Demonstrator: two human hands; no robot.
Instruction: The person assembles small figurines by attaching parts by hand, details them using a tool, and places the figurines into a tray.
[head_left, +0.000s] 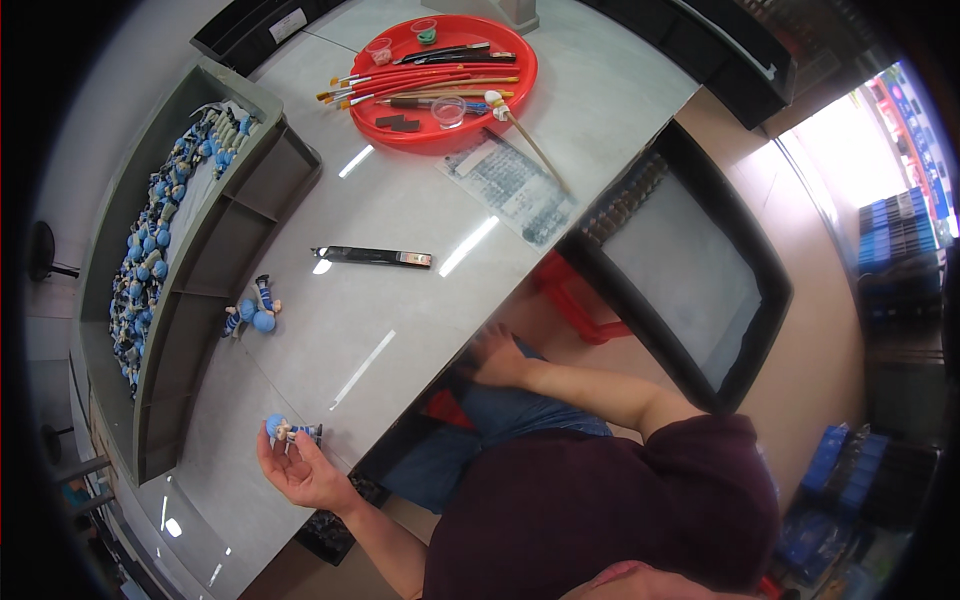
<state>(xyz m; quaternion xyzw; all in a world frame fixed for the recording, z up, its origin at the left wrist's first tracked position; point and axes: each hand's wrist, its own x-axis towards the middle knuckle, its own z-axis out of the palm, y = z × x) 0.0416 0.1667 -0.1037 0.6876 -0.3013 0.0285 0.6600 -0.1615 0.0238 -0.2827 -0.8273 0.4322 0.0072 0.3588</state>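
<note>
My left hand [308, 480] is closed round a small figurine [276, 427] with a blue head and a blue-striped body, held over the near left part of the grey table [300, 370]. The figurine lies sideways between thumb and fingers. Down by the table's edge, above my jeans, my right hand [497, 357] has its fingers spread, slightly blurred, with nothing seen in it. Farther up the table, two similar blue-headed figurines [262, 318] lie close together. A slim black tool [372, 257] with a pale, marked end rests on the tabletop.
A grey bin [225, 240] full of blue figurines stands at the left. At the back, a red tray [520, 95] holds brushes and small cups; a figure on a stick [535, 155] leans over its rim, beside a smudged sheet [515, 190]. A black-framed tray [745, 350] is at the right.
</note>
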